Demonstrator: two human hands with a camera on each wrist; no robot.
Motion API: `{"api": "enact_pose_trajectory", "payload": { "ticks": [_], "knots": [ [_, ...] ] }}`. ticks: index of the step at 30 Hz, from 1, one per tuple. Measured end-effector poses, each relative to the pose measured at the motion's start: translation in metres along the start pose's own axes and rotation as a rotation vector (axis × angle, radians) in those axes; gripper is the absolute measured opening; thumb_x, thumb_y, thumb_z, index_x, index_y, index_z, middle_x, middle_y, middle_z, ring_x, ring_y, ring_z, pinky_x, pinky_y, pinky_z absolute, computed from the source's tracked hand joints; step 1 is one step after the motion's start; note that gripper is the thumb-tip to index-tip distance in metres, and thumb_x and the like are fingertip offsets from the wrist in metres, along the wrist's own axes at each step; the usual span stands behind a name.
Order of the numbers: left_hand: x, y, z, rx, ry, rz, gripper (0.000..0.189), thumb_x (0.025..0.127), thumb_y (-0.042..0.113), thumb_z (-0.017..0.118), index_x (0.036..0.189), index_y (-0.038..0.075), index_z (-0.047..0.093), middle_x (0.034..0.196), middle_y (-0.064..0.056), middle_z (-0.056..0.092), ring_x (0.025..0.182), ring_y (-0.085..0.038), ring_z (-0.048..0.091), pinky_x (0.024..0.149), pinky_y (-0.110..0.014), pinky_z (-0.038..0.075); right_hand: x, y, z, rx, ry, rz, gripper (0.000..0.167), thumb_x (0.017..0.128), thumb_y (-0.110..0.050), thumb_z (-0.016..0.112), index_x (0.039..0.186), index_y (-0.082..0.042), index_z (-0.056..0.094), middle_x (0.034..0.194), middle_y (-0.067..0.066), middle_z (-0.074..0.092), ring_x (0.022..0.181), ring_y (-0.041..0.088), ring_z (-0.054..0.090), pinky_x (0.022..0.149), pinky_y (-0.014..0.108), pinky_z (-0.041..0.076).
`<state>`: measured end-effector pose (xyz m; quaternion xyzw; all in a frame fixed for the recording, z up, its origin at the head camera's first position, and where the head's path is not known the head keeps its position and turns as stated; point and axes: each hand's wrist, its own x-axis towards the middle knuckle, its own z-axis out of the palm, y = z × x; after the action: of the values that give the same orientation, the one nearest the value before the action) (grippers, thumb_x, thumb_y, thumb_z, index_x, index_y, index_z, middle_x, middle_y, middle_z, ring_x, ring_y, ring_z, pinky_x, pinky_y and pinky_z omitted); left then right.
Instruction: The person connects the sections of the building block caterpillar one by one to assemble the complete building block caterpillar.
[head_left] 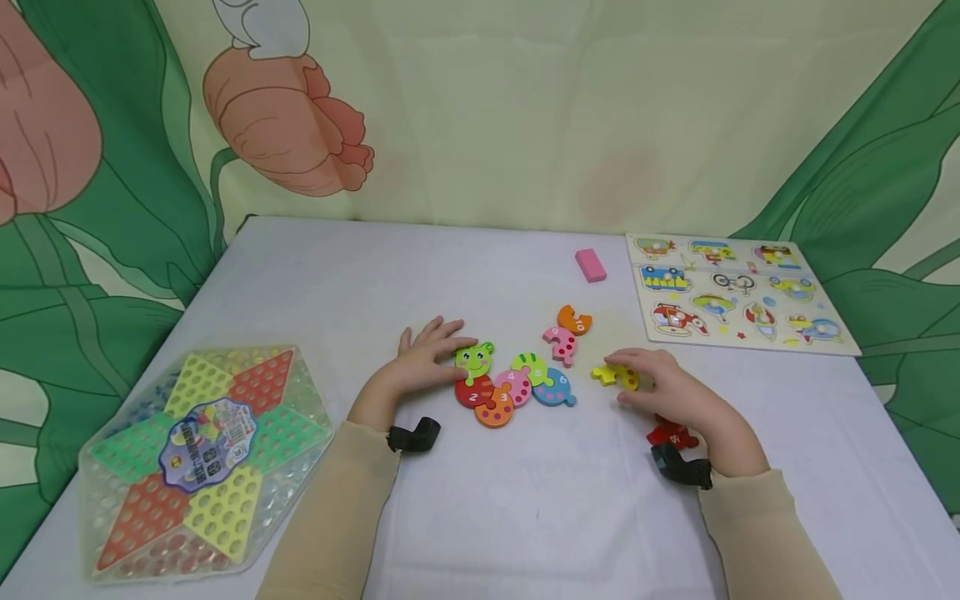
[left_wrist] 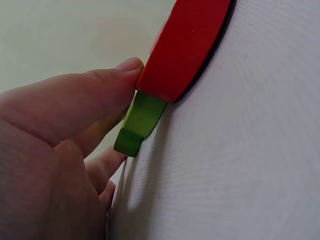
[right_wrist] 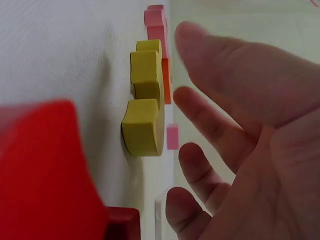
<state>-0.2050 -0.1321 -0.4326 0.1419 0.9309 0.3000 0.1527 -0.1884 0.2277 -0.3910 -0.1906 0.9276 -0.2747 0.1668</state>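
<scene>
My left hand (head_left: pixel 423 362) rests against the left end of a caterpillar number puzzle, fingers spread, with the thumb and forefinger touching its green smiling head piece (head_left: pixel 473 360). In the left wrist view the thumb lies at the joint between the green piece (left_wrist: pixel 145 114) and the red piece (left_wrist: pixel 185 50). Joined to the head are the red 2, an orange 3 (head_left: pixel 494 407), a pink 4, a green 5 and a blue 6 (head_left: pixel 553 387). My right hand (head_left: pixel 663 387) hovers over a loose yellow piece (right_wrist: pixel 142 127), its fingers apart from it.
A loose red piece (head_left: pixel 672 434) lies under the right wrist. Pink (head_left: pixel 561 345) and orange (head_left: pixel 574 320) pieces lie beyond the chain. Farther back are a pink block (head_left: pixel 591 265) and a vehicle puzzle board (head_left: pixel 738 321). A packaged star-patterned game board (head_left: pixel 300 433) lies at left.
</scene>
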Motion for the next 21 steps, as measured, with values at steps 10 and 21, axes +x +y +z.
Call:
{"api": "enact_pose_trajectory", "payload": {
  "ticks": [10,21],
  "knots": [
    [0.000,0.000,0.000,-0.007,0.002,0.011,0.054,0.081,0.039,0.059,0.133,0.029,0.047,0.152,0.001,0.020,0.142,-0.026,-0.001,0.105,-0.060,-0.013,0.004,0.013,0.006,-0.058,-0.012,-0.047,0.046,0.082,-0.008,0.062,0.127,-0.012,0.052,0.136,0.015,0.039,0.120,0.037,0.031,0.089,0.053,0.042],
    [0.000,0.002,0.000,-0.010,0.004,0.007,0.054,0.081,0.038,0.060,0.132,0.029,0.047,0.152,0.000,0.021,0.141,-0.026,-0.001,0.105,-0.060,-0.013,0.007,0.017,0.006,0.019,0.000,-0.037,0.053,0.083,-0.009,0.064,0.133,-0.012,0.046,0.135,0.017,0.039,0.123,0.035,0.035,0.095,0.053,0.040]
  ]
}}
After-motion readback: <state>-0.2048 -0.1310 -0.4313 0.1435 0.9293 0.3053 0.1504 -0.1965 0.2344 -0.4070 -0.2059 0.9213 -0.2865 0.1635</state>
